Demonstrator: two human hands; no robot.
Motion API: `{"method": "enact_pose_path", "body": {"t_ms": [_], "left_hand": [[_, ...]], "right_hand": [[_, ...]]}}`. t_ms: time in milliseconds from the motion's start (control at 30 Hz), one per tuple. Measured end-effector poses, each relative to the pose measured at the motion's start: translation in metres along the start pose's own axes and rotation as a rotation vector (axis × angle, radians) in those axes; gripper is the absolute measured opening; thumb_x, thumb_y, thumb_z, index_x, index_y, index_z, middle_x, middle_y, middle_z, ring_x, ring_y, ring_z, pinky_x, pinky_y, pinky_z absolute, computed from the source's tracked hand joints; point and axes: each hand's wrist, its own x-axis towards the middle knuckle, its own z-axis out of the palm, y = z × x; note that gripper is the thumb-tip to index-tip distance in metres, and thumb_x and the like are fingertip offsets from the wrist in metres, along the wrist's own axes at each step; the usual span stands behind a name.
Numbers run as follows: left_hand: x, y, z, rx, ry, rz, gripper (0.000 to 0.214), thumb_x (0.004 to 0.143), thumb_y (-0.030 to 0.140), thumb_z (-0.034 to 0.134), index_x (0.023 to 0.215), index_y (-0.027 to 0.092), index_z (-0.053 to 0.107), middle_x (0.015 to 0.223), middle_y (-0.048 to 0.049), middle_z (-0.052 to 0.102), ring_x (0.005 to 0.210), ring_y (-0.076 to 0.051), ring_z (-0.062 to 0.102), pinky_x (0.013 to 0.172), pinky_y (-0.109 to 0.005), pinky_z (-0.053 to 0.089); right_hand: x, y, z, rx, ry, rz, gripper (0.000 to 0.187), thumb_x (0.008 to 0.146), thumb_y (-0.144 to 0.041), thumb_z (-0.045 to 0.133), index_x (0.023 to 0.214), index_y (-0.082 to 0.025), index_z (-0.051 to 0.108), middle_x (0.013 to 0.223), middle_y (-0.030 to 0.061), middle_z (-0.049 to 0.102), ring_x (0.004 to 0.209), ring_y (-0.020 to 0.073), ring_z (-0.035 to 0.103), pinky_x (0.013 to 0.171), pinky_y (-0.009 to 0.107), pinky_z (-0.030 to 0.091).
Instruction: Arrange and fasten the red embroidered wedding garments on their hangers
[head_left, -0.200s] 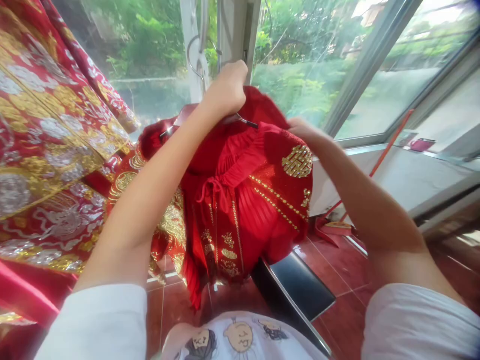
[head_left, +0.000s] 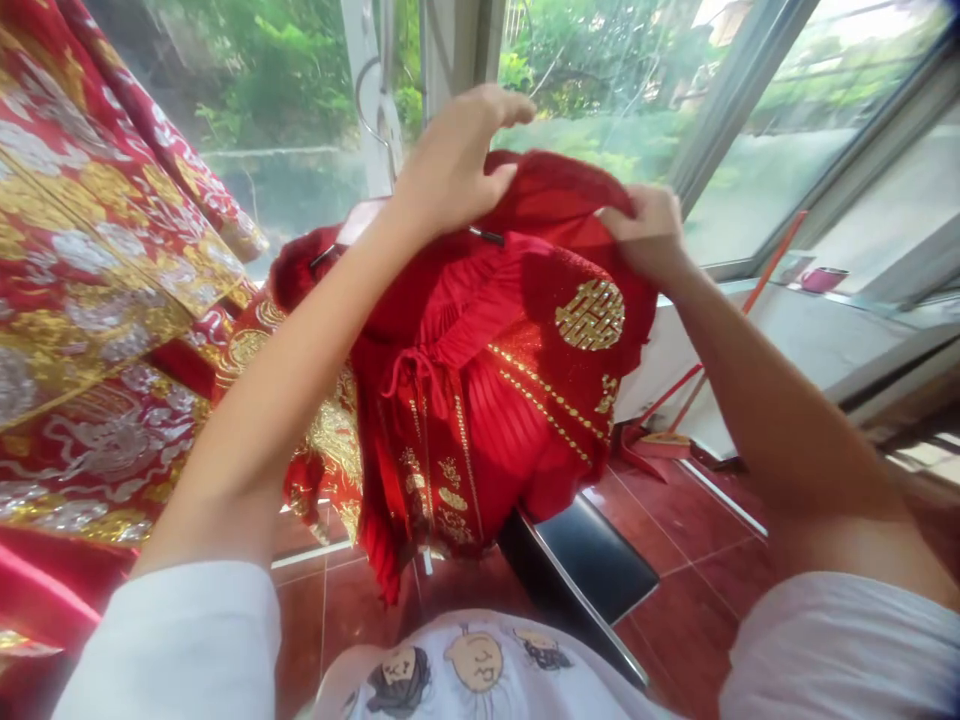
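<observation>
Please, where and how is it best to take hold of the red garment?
Probably pinch the red garment by its upper edge, coming from the right, as the right hand does: that edge stands up there, while the left forearm crosses the left side.

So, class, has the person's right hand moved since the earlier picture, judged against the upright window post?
Yes. The right hand has moved rightward and now sits farther from the upright window post.
</observation>
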Motion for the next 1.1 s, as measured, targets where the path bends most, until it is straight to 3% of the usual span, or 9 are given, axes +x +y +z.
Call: {"method": "enact_pose_path", "body": {"t_ms": [100,200,467,633,733,833,900,1000,1100], "left_hand": [[-0.019,0.035,0.021,0.073,-0.032,0.260,0.034,0.092,0.039,0.050,0.115,0.019,0.063,0.121,-0.0041,0.062,0.116,-0.020,0.051,0.102,-0.034,0.035],[-0.031,0.054,0.051,0.123,-0.149,0.244,0.034,0.096,0.039,0.042,0.114,0.021,0.065,0.114,-0.0061,0.064,0.109,-0.023,0.054,0.094,-0.038,0.037],[-0.016,0.013,0.103,0.246,-0.102,0.073,0.032,0.092,0.020,0.040,0.101,0.008,0.069,0.102,-0.0203,0.064,0.102,-0.033,0.053,0.089,-0.045,0.033],[-0.020,-0.002,0.109,0.263,-0.049,0.119,0.039,0.091,0.012,0.031,0.102,0.012,0.068,0.095,-0.0128,0.063,0.105,-0.027,0.050,0.098,-0.042,0.030],[-0.020,-0.005,0.107,0.212,-0.072,0.096,0.039,0.091,0.014,0.032,0.103,0.013,0.069,0.096,-0.0130,0.063,0.106,-0.027,0.051,0.100,-0.041,0.029],[-0.019,-0.001,0.107,0.201,-0.141,0.013,0.041,0.090,0.013,0.031,0.106,0.009,0.069,0.100,-0.0173,0.064,0.109,-0.030,0.052,0.101,-0.045,0.028],[-0.021,0.003,0.109,0.225,-0.162,-0.026,0.047,0.090,0.010,0.027,0.114,0.007,0.067,0.106,-0.0196,0.063,0.115,-0.032,0.049,0.103,-0.048,0.026],[-0.029,0.010,0.116,0.224,-0.104,-0.031,0.053,0.090,0.011,0.025,0.134,0.012,0.056,0.126,-0.0177,0.056,0.128,-0.033,0.039,0.109,-0.051,0.020],[-0.036,0.011,0.120,0.116,-0.022,-0.047,0.055,0.090,0.017,0.039,0.144,0.025,0.044,0.137,-0.0105,0.050,0.136,-0.031,0.030,0.114,-0.054,0.014]], "right_hand": [[-0.009,0.001,-0.007,-0.132,-0.129,-0.010,0.033,0.083,-0.013,0.054,0.056,-0.016,0.036,0.058,-0.0033,0.024,0.061,0.0075,0.025,0.059,0.025,0.020],[-0.014,0.003,-0.015,-0.212,-0.082,-0.060,0.034,0.086,-0.016,0.052,0.058,-0.016,0.032,0.059,-0.0032,0.024,0.061,0.0077,0.024,0.060,0.026,0.020],[-0.012,-0.026,-0.085,-0.654,0.053,-0.349,0.024,0.092,-0.028,0.037,0.072,-0.015,0.040,0.087,0.0074,0.060,0.094,0.0161,0.057,0.090,0.034,0.031],[-0.035,-0.049,-0.117,-0.752,0.072,-0.351,0.054,0.096,-0.048,0.021,0.114,-0.013,0.059,0.120,0.0170,0.060,0.121,0.0305,0.053,0.082,0.039,0.035],[-0.067,-0.045,-0.110,-0.839,0.071,-0.324,0.055,0.098,-0.052,0.025,0.128,-0.017,0.055,0.115,0.0176,0.063,0.118,0.0314,0.056,0.087,0.040,0.038],[-0.093,-0.033,-0.092,-0.944,-0.043,-0.156,0.067,0.085,-0.058,0.058,0.140,-0.023,0.043,0.105,0.0164,0.066,0.109,0.0351,0.061,0.088,0.045,0.043],[-0.093,-0.027,-0.084,-0.961,-0.097,-0.036,0.066,0.085,-0.056,0.059,0.141,-0.025,0.041,0.104,0.0180,0.066,0.105,0.0367,0.063,0.084,0.047,0.045],[-0.073,-0.031,-0.079,-0.864,0.086,0.094,0.045,0.094,-0.044,0.045,0.135,-0.025,0.046,0.106,0.0200,0.064,0.109,0.0379,0.060,0.087,0.050,0.044],[-0.083,-0.051,-0.066,-0.747,0.267,0.159,0.048,0.091,-0.033,0.044,0.138,-0.024,0.043,0.105,0.0208,0.062,0.107,0.0401,0.060,0.085,0.054,0.044]]}}
